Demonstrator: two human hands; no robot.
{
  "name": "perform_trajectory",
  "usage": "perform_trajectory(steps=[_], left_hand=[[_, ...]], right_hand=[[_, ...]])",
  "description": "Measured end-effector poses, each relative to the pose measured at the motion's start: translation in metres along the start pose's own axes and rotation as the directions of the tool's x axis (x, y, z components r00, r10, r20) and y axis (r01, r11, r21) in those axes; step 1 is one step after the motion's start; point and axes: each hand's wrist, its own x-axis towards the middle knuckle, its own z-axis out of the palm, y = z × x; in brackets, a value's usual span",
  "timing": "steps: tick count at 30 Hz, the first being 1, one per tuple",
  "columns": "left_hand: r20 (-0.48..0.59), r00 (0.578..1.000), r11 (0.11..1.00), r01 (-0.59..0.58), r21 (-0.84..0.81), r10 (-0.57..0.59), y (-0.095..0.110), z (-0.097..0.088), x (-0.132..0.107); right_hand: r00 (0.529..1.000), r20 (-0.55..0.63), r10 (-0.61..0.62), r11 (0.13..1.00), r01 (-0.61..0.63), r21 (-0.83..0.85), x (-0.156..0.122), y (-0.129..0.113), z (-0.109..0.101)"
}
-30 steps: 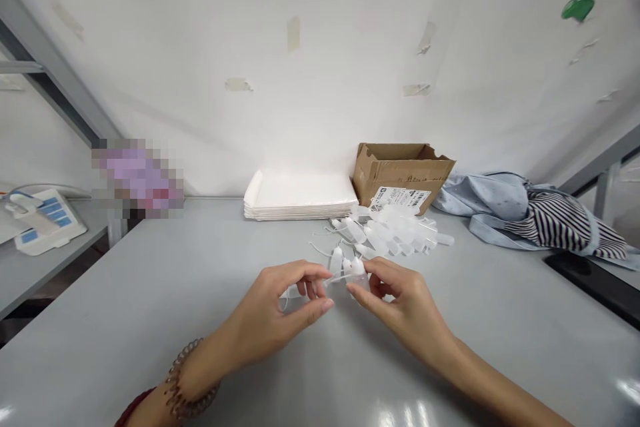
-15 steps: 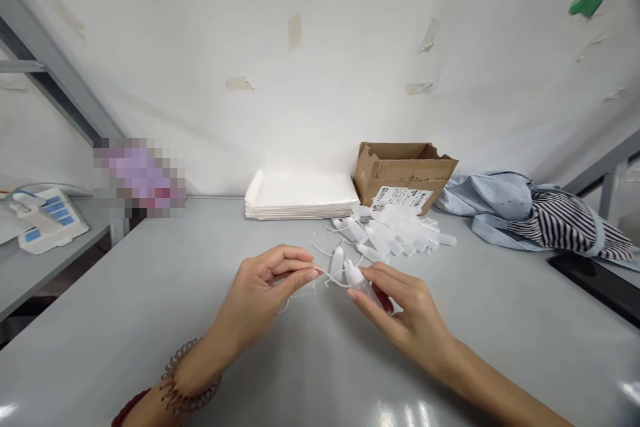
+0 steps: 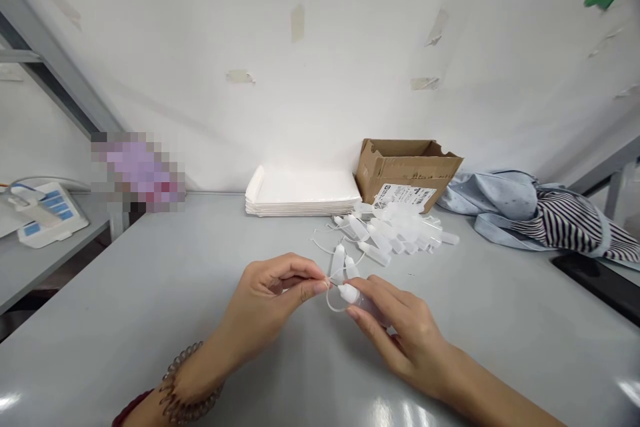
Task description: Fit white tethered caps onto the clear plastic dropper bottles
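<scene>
My right hand [image 3: 407, 327] is closed round a small translucent needle-tip squeeze bottle [image 3: 371, 310], tilted with its white top toward the left. A thin metal needle sticks out of that top. My left hand [image 3: 277, 297] pinches the free end of the bottle's white cap strap [image 3: 334, 307] at the needle's tip; the fingers hide the small cap end. The strap hangs in a loop between the pinch and the bottle's neck. Just behind my hands lie two similar bottles [image 3: 339, 261] with straps.
Farther back is a pile of translucent bottles [image 3: 400, 230], in front of an open cardboard box [image 3: 415, 170]. White padded envelopes [image 3: 305, 190] are stacked beside the box. At right lie a blue and striped cloth bag [image 3: 505, 203] and a black phone-like object [image 3: 595, 283].
My left hand has moved slightly right, bringing the strap end to the needle tip. The strap now bends into a loop. The bottle in my right hand has tilted further left.
</scene>
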Motion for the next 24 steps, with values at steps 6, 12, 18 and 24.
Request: perform_trajectory(steps=[6,12,18,24], left_hand=[[-0.021,0.999,0.998,0.031,-0.048,-0.032,-0.0003,0.0033,0.0014],[-0.025,0.995,0.987,0.094,-0.13,-0.098,-0.0013,0.0036,0.0033],[-0.002,0.992,0.984,0.126,-0.127,-0.127,-0.0004,0.0023,0.0009],[-0.002,0.982,0.975,0.186,-0.12,-0.187,0.0037,0.0034,-0.0003]], right_hand=[[1.0,0.006,-0.02,1.0,0.02,-0.009,-0.0008,-0.0023,0.0001],[0.997,-0.035,-0.066,0.996,0.063,-0.064,-0.0027,-0.0009,0.0026],[0.997,-0.036,-0.07,0.995,0.067,-0.072,-0.0028,0.0005,0.0026],[0.997,-0.039,-0.07,0.996,0.068,-0.062,-0.0016,-0.0007,0.0014]])
